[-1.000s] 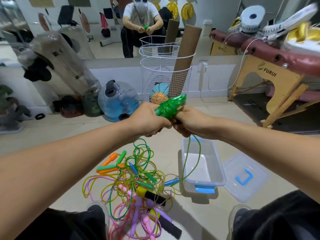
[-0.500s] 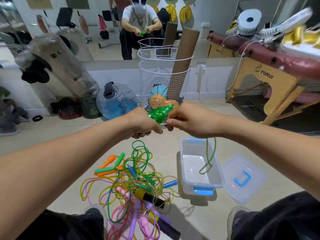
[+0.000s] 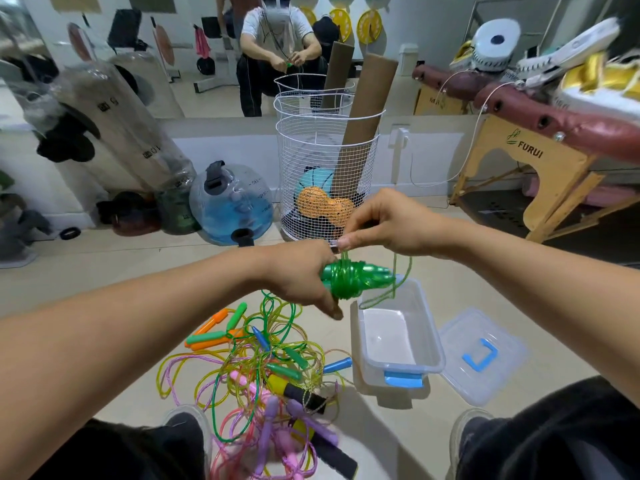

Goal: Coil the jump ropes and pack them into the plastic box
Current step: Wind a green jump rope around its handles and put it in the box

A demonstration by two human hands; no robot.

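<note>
Gripped in the left hand point(image 3: 298, 277) was the green jump rope point(image 3: 349, 277), its handles bunched together and pointing right, with the cord already wound round them in a tight band; the fingers were curled round the handle ends, thumb side down. Right hand point(image 3: 388, 225) sat just above the bundle, fingertips point(image 3: 346, 241) pinching the green cord where it rose off the wraps, so both hands were closed on the same rope. Only the one head view, so change was judged across it: half a second back the bundle pointed up and a long loop dangled low into the box; at this moment the bundle was turned level, more turns showed on the handles, and only a short loose tail point(image 3: 394, 285) hung off the right side, its end over the box's far rim. Right hand had lifted from beside the bundle to above it, mid-wrap. Judgement: this rope was nearly coiled, with a turn or two and a tuck left before it could go in. Plastic box point(image 3: 429, 344) stood on the floor just below and right of the hands, with no rope lying inside, lid point(image 3: 502, 372) off and lying beside it to the right. Rope pile point(image 3: 263, 368) of yellow, pink, purple, orange and blue ropes lay tangled on the floor left of the box, untouched, so most of the task remained.
</note>
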